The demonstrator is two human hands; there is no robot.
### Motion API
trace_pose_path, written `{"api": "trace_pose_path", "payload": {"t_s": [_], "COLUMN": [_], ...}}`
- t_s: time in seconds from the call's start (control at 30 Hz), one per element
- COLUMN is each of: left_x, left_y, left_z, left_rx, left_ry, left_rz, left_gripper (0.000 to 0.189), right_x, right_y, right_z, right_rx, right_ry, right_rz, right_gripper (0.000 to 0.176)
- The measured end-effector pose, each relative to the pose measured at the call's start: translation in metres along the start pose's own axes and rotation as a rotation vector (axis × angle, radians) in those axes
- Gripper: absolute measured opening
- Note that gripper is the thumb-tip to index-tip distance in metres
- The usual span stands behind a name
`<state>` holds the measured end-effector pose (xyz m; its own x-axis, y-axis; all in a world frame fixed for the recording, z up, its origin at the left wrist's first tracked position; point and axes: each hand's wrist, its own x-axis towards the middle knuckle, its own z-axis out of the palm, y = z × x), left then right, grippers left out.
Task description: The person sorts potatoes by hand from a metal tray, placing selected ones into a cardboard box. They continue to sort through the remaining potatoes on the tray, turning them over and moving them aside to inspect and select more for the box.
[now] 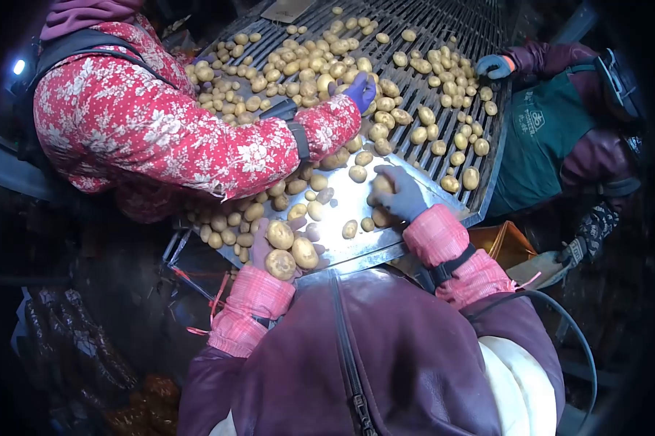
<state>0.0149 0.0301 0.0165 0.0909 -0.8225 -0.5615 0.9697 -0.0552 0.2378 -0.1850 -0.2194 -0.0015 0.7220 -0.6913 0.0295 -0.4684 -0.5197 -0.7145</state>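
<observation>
My left hand (260,245), gloved and below a pink plaid sleeve, cups three large potatoes (304,253) near the tray's front edge. Grey-gloved, my right hand (406,196) has its fingers curled round a potato (381,187) over the shiny metal tray (342,243). Part of that potato is hidden by the fingers. Between my hands, several loose potatoes (357,174) lie on the metal. More potatoes (229,220) are heaped to the left of my left hand.
A slatted grate (407,94) bearing many potatoes runs up behind the tray. At left, a person in a red floral sleeve (167,138) reaches across with a purple-gloved hand (361,92). Another person's blue-gloved hand (494,67) rests at the grate's right edge.
</observation>
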Motion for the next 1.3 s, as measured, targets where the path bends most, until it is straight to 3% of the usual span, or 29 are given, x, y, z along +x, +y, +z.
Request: {"api": "trace_pose_path", "payload": {"t_s": [0.03,0.1,0.13,0.17,0.23,0.33,0.4,0.5,0.63,0.73,0.8,0.87,1.03,1.17,1.27,1.3], "left_x": [-0.006,-0.01,-0.011,-0.012,-0.009,-0.014,-0.011,-0.01,-0.015,0.003,0.007,-0.011,-0.028,-0.051,-0.057,-0.057], "left_y": [-0.001,0.0,0.001,0.002,0.003,0.0,-0.001,-0.001,-0.002,-0.005,-0.004,-0.006,-0.015,-0.027,-0.039,-0.043], "left_z": [0.008,0.012,0.011,0.01,0.001,0.003,0.001,0.0,0.006,-0.016,-0.02,0.006,0.018,0.023,0.013,0.009], "left_rx": [0.022,0.053,0.06,0.068,-0.022,0.067,0.092,0.139,0.219,0.224,0.349,0.168,0.1,-0.01,-0.075,-0.085], "left_ry": [-0.037,-0.113,-0.152,-0.19,-0.249,-0.273,-0.223,-0.164,-0.105,-0.106,-0.086,-0.047,0.113,0.136,0.143,0.149], "left_rz": [-0.005,-0.017,-0.025,-0.034,-0.044,0.022,0.052,0.094,0.177,0.264,0.403,0.451,0.645,0.613,0.608,0.63], "left_gripper": [0.074,0.08,0.082,0.085,0.082,0.08,0.08,0.078,0.075,0.071,0.066,0.067,0.063,0.059,0.058,0.058], "right_x": [-0.005,-0.011,-0.01,-0.006,0.01,0.074,0.104,0.13,0.13,0.109,0.1,0.094,0.105,0.121,0.123,0.123], "right_y": [-0.018,-0.063,-0.084,-0.1,-0.083,-0.026,-0.01,0.009,0.008,-0.015,-0.038,-0.04,-0.058,-0.074,-0.069,-0.061], "right_z": [0.007,0.014,0.011,0.005,0.006,0.022,0.026,0.045,0.029,0.01,0.004,0.018,0.04,0.035,0.029,0.029], "right_rx": [0.24,0.441,0.398,0.442,0.215,-0.081,-0.288,-0.518,-0.31,-0.135,-0.212,-0.33,-0.594,-0.756,-0.755,-0.706], "right_ry": [-0.128,-0.338,-0.415,-0.529,-0.406,-0.075,0.118,-0.049,-0.13,-0.061,-0.154,-0.166,-0.246,-0.417,-0.463,-0.389], "right_rz": [0.062,-0.102,-0.327,-0.302,-0.383,-0.221,-0.323,-0.328,-0.304,-0.214,-0.237,-0.488,-0.613,-0.546,-0.567,-0.567], "right_gripper": [0.057,0.055,0.053,0.051,0.049,0.057,0.059,0.06,0.056,0.051,0.05,0.048,0.034,0.031,0.044,0.045]}}
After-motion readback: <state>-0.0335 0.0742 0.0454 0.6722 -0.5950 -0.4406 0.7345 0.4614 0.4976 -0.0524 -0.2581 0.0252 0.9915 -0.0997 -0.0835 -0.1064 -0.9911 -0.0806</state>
